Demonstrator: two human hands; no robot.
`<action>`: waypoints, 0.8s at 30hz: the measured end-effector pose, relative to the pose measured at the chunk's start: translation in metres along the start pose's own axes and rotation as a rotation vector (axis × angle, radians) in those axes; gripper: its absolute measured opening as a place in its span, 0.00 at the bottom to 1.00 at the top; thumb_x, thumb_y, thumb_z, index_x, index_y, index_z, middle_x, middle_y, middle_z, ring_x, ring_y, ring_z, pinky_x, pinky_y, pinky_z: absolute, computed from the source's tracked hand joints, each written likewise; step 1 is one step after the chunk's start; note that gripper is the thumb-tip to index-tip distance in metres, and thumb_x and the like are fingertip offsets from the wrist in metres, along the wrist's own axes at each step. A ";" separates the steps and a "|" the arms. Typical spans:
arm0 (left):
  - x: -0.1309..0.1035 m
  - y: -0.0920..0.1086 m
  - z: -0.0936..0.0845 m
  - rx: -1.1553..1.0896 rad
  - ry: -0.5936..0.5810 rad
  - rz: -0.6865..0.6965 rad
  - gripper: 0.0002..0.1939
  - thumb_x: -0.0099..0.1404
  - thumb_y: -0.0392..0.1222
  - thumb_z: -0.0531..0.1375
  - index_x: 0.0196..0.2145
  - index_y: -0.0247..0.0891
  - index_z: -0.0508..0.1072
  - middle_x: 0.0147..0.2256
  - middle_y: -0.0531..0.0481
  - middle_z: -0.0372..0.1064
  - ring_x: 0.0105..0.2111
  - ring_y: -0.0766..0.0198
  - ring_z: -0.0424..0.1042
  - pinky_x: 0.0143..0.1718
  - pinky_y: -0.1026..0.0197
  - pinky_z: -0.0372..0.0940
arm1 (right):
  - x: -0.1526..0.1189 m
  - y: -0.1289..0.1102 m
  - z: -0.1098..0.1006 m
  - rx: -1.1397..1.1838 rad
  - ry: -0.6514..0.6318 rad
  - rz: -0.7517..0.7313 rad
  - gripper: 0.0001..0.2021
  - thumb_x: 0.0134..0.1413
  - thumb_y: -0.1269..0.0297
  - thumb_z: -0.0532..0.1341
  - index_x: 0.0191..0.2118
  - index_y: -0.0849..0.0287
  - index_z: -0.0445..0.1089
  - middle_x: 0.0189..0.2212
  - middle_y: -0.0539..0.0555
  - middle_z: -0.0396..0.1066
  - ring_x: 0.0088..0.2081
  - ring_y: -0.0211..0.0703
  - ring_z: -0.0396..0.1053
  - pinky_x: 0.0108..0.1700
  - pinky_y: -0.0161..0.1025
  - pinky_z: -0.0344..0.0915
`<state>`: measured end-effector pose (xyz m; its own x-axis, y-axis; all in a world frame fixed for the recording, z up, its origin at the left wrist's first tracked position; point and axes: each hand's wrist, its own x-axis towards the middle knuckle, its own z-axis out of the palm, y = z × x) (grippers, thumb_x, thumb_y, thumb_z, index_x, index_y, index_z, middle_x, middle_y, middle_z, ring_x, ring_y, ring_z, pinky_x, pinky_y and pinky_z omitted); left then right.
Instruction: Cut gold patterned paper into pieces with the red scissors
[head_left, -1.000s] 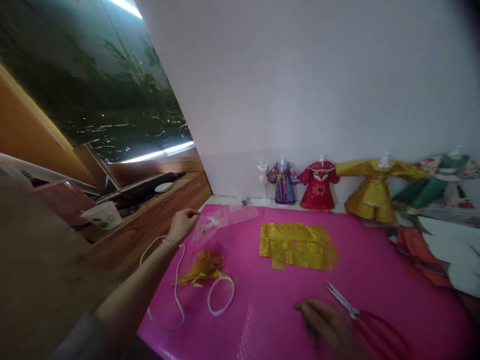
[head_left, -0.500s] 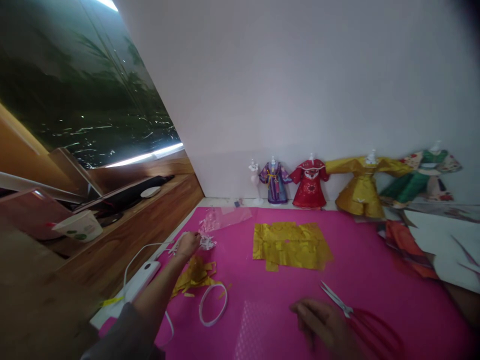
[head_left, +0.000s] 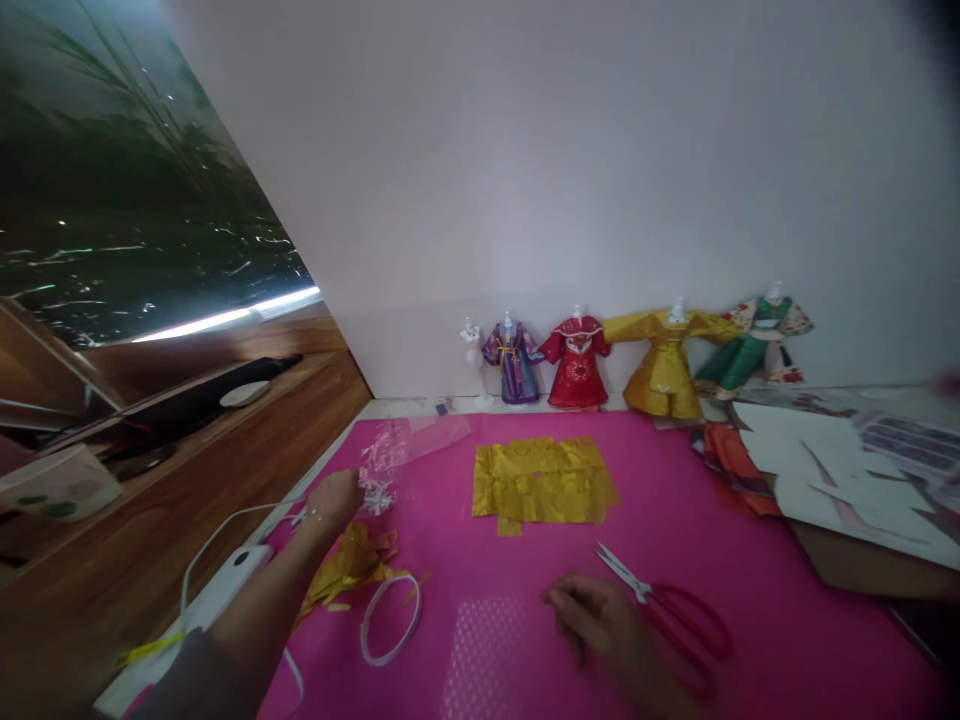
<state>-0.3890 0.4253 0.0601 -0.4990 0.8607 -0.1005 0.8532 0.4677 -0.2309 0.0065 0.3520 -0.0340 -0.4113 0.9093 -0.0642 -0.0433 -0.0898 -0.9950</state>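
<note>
At the left side of the pink mat (head_left: 442,560), my left hand (head_left: 332,500) reaches beside a small heap of white and clear plastic bits (head_left: 379,492). Its fingers look curled in; whatever they hold is hidden and blurred. My right hand (head_left: 589,612) hovers over the mat's front part, fingers loosely closed, nothing visible in them. Just right of it lie red-handled scissors (head_left: 649,592), blades slightly apart. Gold fabric pieces (head_left: 544,482) are spread flat mid-mat. Gold scraps (head_left: 351,562) are heaped below my left hand, beside a white ring (head_left: 391,620).
Along the wall stand small dress forms in purple (head_left: 513,362), red (head_left: 579,362), gold (head_left: 666,362) and green (head_left: 756,345) outfits. White paper sheets (head_left: 832,480) lie at right. A power strip (head_left: 217,595) with a white cable lines the left edge. Lattice-patterned clear plastic (head_left: 484,655) lies in front.
The view has turned to the right, so everything sits further left. My left hand remains by the plastic bits, and its fingers are less visible. My right hand stays near the scissors.
</note>
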 end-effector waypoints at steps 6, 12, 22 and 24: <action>-0.016 0.002 -0.023 0.033 0.042 -0.012 0.14 0.68 0.46 0.58 0.45 0.35 0.72 0.45 0.45 0.73 0.42 0.57 0.73 0.44 0.49 0.70 | 0.007 0.009 -0.002 -0.136 0.028 -0.018 0.22 0.56 0.44 0.57 0.21 0.56 0.62 0.14 0.42 0.59 0.13 0.33 0.57 0.17 0.32 0.52; -0.055 0.023 -0.056 -0.072 0.125 0.062 0.16 0.72 0.43 0.48 0.44 0.33 0.71 0.44 0.37 0.72 0.39 0.52 0.75 0.38 0.50 0.69 | 0.005 0.018 -0.005 -0.358 0.060 -0.158 0.27 0.65 0.47 0.50 0.17 0.55 0.54 0.14 0.39 0.49 0.15 0.32 0.51 0.20 0.32 0.49; -0.250 0.113 -0.024 -0.731 -0.282 0.660 0.17 0.68 0.48 0.57 0.52 0.43 0.69 0.53 0.43 0.68 0.49 0.53 0.70 0.52 0.46 0.64 | -0.002 0.008 -0.004 -0.890 -0.093 -0.520 0.18 0.63 0.63 0.60 0.21 0.59 0.64 0.19 0.42 0.64 0.22 0.35 0.63 0.30 0.36 0.64; -0.285 0.116 -0.002 -0.787 -0.407 0.735 0.15 0.68 0.47 0.57 0.50 0.42 0.70 0.53 0.44 0.68 0.47 0.55 0.71 0.48 0.48 0.68 | -0.001 0.001 -0.006 -0.968 -0.089 -0.530 0.15 0.63 0.65 0.60 0.23 0.60 0.66 0.21 0.44 0.67 0.24 0.35 0.67 0.31 0.37 0.67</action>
